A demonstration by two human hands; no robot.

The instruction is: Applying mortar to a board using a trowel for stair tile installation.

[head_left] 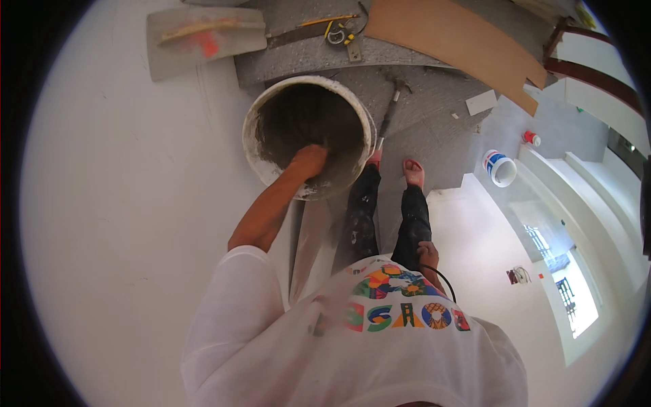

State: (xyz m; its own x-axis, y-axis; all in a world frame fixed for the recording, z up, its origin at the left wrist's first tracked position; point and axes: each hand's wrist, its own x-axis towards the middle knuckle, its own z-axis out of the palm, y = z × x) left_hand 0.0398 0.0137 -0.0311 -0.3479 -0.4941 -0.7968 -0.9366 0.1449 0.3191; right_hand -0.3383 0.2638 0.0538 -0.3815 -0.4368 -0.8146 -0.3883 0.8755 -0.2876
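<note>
My left hand (308, 160) reaches down inside a large white bucket (366, 115) coated in dark grey residue; its fingers are curled, and what they grip is hidden. My right hand (427, 252) is closed beside my right thigh, next to a thin black cable (441, 276) that curves behind it; I cannot make out what it holds. Just beyond the bucket, a hammer (391, 108) lies near my pink sandals (413, 173).
A stained board (207, 30), cardboard (447, 41), a tape measure (336, 35) and a long yellow tool (329, 20) lie ahead. A white wall (115, 203) stands left. A small bucket (503, 171), red can (531, 138) and white step-like ledges (542, 178) are to the right.
</note>
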